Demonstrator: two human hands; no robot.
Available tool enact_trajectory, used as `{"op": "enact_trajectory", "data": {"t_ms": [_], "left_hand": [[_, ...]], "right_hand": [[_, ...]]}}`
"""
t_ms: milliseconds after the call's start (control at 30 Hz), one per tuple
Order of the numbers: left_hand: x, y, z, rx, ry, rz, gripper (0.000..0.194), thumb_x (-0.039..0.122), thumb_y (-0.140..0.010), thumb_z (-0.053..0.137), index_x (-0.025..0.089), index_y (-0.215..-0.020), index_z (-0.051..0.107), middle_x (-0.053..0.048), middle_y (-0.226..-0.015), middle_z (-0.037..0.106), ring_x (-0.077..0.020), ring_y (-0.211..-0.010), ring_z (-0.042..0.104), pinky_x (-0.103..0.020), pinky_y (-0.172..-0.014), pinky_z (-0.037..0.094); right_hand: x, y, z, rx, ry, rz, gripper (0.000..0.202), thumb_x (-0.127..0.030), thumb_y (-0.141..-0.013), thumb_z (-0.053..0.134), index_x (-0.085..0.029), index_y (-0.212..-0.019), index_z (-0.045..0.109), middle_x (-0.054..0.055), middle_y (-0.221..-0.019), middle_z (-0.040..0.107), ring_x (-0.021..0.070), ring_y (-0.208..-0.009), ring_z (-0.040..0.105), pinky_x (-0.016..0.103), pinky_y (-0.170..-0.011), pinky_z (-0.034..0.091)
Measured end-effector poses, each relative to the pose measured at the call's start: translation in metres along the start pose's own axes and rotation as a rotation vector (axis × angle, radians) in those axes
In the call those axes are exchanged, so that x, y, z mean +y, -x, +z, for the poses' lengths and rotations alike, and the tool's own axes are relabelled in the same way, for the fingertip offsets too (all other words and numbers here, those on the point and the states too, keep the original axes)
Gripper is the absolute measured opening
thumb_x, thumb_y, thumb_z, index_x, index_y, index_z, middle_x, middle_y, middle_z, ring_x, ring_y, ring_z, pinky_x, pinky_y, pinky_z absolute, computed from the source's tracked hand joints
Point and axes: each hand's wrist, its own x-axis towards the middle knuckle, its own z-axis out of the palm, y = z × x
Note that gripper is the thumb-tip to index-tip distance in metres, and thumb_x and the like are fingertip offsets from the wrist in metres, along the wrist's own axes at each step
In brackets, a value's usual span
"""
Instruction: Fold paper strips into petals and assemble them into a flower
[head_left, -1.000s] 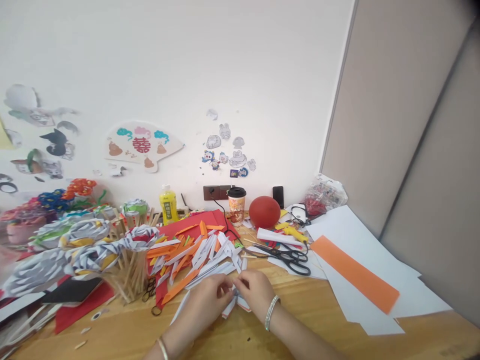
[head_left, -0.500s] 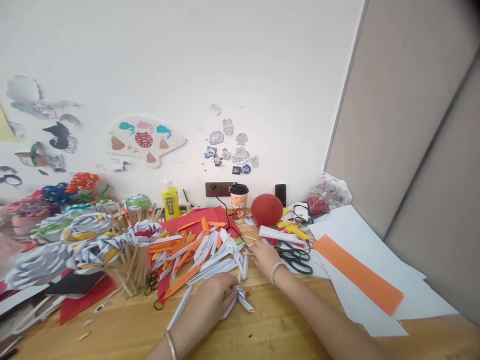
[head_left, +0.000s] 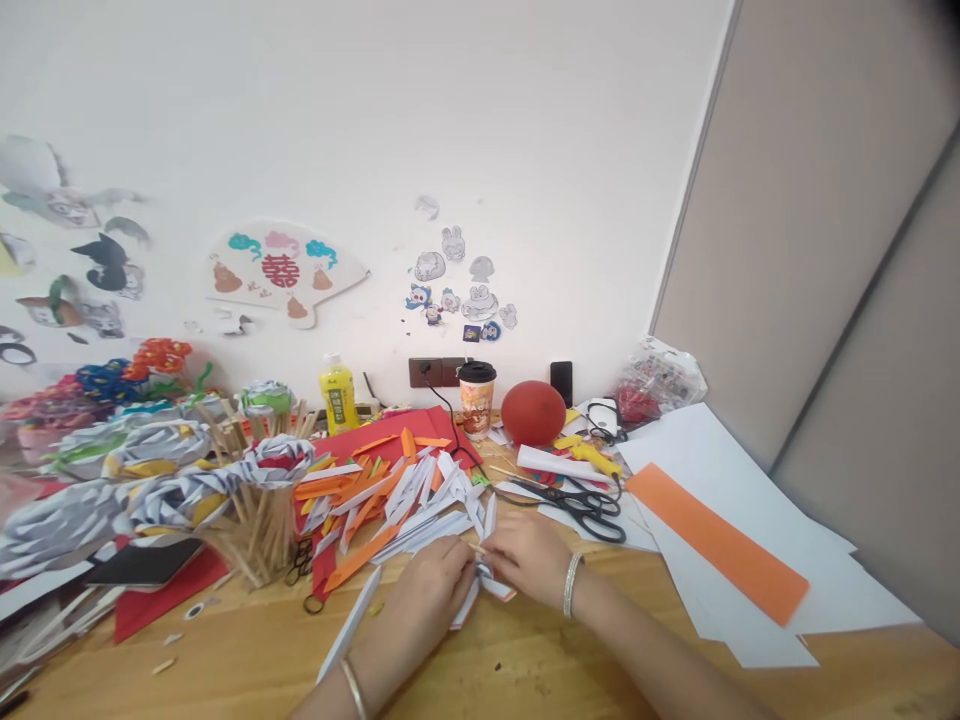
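Observation:
My left hand (head_left: 435, 590) is closed on a small piece of folded white paper strips with orange edges (head_left: 496, 588) just above the table. My right hand (head_left: 529, 552) meets it from the right, its fingers pinched around a short pale wooden stick (head_left: 477, 548) at the top of the folded piece. The fingers hide most of the join. Beyond both hands lies a heap of folded white and orange paper strips (head_left: 442, 490). One long folded white strip (head_left: 351, 622) rests left of my left hand.
Black scissors (head_left: 592, 510) and a yellow glue gun (head_left: 596, 460) lie to the right. A lidded paper cup (head_left: 477, 400), a red balloon (head_left: 533, 412) and a yellow bottle (head_left: 339, 395) stand behind. White paper sheets (head_left: 735, 520) cover the right side; woven paper flowers (head_left: 180, 495) crowd the left.
My right hand has come down and toward me with the short stick, from beside the strip heap to the folded piece. My left hand stays nearly in place; the view has shifted slightly.

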Motion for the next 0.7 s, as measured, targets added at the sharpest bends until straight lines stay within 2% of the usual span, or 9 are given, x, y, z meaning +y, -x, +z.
{"op": "enact_trajectory", "data": {"t_ms": [233,367,500,700], "left_hand": [[-0.008,-0.002,0.001,0.083,-0.055,-0.025,0.021,0.022,-0.085,0.040,0.020,-0.069,0.054,-0.004,-0.071,0.060,-0.0182,-0.068,0.056,-0.027,-0.062,0.043],[-0.011,-0.001,-0.004,0.078,-0.037,0.100,0.022,0.022,-0.089,0.037,0.019,-0.078,0.057,-0.006,-0.084,0.060,-0.0183,-0.078,0.057,-0.027,-0.068,0.045],[-0.018,0.000,0.000,0.064,-0.032,0.204,0.024,0.021,-0.091,0.035,0.019,-0.088,0.059,-0.007,-0.090,0.061,-0.0179,-0.083,0.058,-0.027,-0.074,0.047],[-0.025,-0.001,0.007,0.068,-0.057,0.247,0.022,0.020,-0.091,0.036,0.018,-0.095,0.058,-0.008,-0.093,0.063,-0.0180,-0.085,0.059,-0.028,-0.075,0.048]], "right_hand": [[-0.011,0.002,0.004,0.065,-0.073,-0.027,0.016,-0.012,-0.086,0.048,-0.017,-0.080,0.063,0.006,-0.081,0.060,0.0175,-0.081,0.050,0.027,-0.073,0.040],[-0.013,0.000,0.012,0.086,-0.117,-0.021,0.017,-0.012,-0.087,0.047,-0.016,-0.078,0.061,0.005,-0.080,0.058,0.0170,-0.081,0.050,0.027,-0.075,0.041],[-0.015,-0.003,0.016,0.121,-0.144,0.034,0.011,-0.014,-0.084,0.054,-0.016,-0.076,0.060,0.004,-0.077,0.058,0.0167,-0.078,0.050,0.026,-0.072,0.042],[-0.012,-0.005,0.014,0.074,-0.106,0.041,0.013,-0.012,-0.083,0.054,-0.015,-0.074,0.063,0.004,-0.073,0.060,0.0162,-0.076,0.053,0.025,-0.070,0.042]]}}
